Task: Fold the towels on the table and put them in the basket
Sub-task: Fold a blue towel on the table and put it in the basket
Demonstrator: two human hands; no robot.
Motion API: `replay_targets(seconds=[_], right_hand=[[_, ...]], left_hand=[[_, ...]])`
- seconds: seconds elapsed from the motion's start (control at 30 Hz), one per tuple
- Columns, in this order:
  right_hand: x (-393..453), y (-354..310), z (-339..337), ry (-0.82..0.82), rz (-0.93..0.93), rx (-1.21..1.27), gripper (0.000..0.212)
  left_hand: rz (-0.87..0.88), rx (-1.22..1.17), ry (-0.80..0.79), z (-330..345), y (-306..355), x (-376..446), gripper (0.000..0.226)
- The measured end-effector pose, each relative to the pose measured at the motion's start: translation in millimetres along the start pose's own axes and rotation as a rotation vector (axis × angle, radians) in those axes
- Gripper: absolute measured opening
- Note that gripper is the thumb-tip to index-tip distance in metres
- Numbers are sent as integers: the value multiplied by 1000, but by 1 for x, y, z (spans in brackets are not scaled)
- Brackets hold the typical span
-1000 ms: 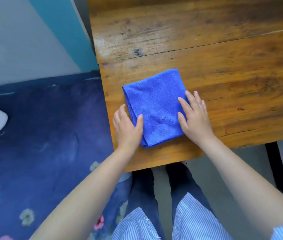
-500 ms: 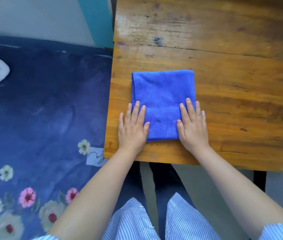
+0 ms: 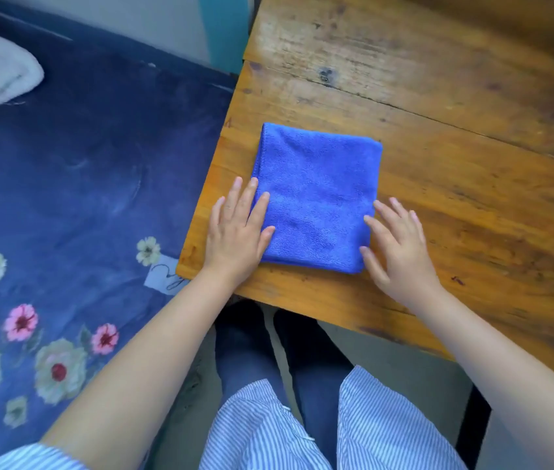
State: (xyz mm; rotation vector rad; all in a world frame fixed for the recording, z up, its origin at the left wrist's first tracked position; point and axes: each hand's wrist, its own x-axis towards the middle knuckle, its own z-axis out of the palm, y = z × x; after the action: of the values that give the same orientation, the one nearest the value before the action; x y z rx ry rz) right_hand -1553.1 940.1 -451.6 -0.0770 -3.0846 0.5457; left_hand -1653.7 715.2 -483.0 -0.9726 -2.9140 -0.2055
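Towel folded, both hands flat at its sides.
Blue towel (image 3: 316, 198) sits near the bench (image 3: 472, 184) corner; left hand (image 3: 235, 232) and right hand (image 3: 397, 245) lie released, grasping nothing. Risk: a one-sided lift lets layers unfold. Basket not visible.

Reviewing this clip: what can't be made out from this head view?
- Basket: not in the head view, out of frame.
- Other towels: only one folded blue towel shows; the table runs past the top and right edges.
- Layers in the fold: hidden under its top face.
- Palms of left hand and right hand: face down.
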Motion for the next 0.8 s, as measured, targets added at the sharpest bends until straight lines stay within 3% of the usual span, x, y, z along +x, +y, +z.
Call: replay_targets(seconds=[0.07, 0.17, 0.23, 0.3, 0.47, 0.8], right_hand=[[-11, -2, 2, 61, -216, -25, 30], [-20, -5, 11, -3, -368, -137, 50], [-19, -2, 20, -24, -388, -180, 48], [-17, 5, 27, 11, -400, -172, 43], [-10, 7, 30, 75, -424, -160, 34], [5, -8, -9, -16, -330, 196, 27]], left_hand=[[64, -60, 141, -5, 3, -8, 34], [201, -137, 150, -3, 11, -21, 36], [217, -149, 26, 2, 16, -26, 59], [111, -199, -94, 0, 20, -27, 75], [6, -270, -191, -9, 26, -28, 66], [-114, -244, -90, -7, 39, -29, 72]])
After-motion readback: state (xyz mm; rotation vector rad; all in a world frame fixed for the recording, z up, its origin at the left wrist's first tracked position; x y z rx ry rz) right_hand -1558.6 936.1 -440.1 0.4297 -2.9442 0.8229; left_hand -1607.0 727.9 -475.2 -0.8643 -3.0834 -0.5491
